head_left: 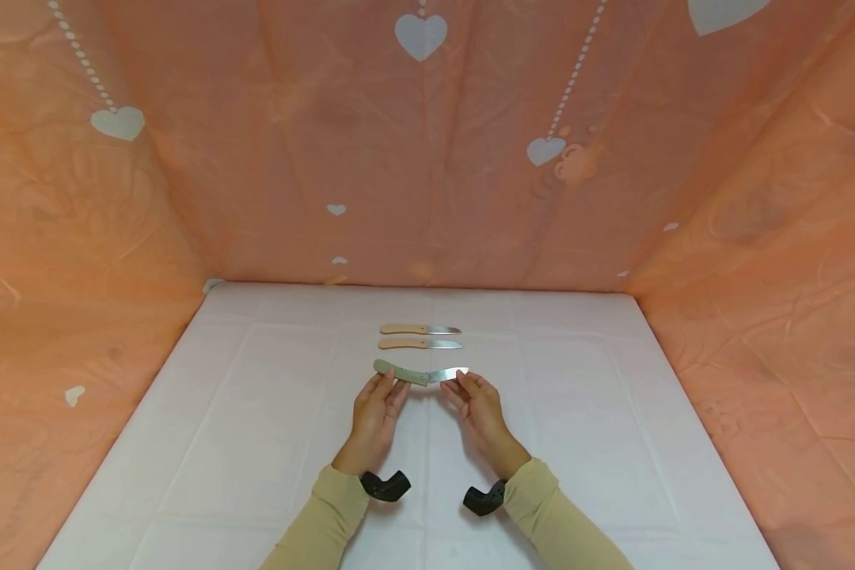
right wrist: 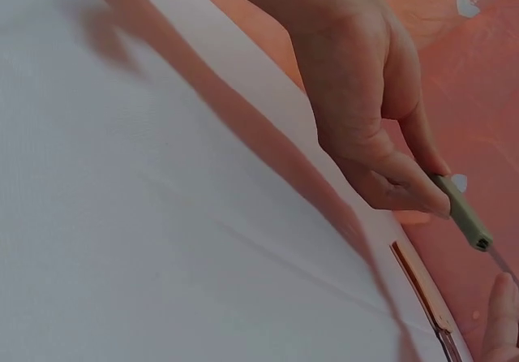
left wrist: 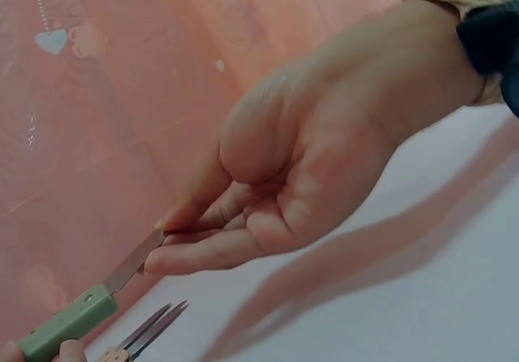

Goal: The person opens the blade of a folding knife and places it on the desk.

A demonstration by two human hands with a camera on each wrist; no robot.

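A knife with a green handle (head_left: 401,370) and a steel blade (head_left: 447,373) is held just above the white table (head_left: 256,412). My left hand (head_left: 388,385) grips the handle, and the right wrist view shows its fingers curled over the green handle (right wrist: 464,214). My right hand (head_left: 468,384) pinches the blade near its tip. In the left wrist view the right hand's fingertips (left wrist: 166,236) close on the blade (left wrist: 134,260), with the green handle (left wrist: 69,323) at lower left.
Two knives with beige handles lie side by side just beyond the hands, the far one (head_left: 419,329) and the near one (head_left: 419,344), blades pointing right. Orange heart-print cloth walls (head_left: 427,158) enclose the table at the back and on both sides.
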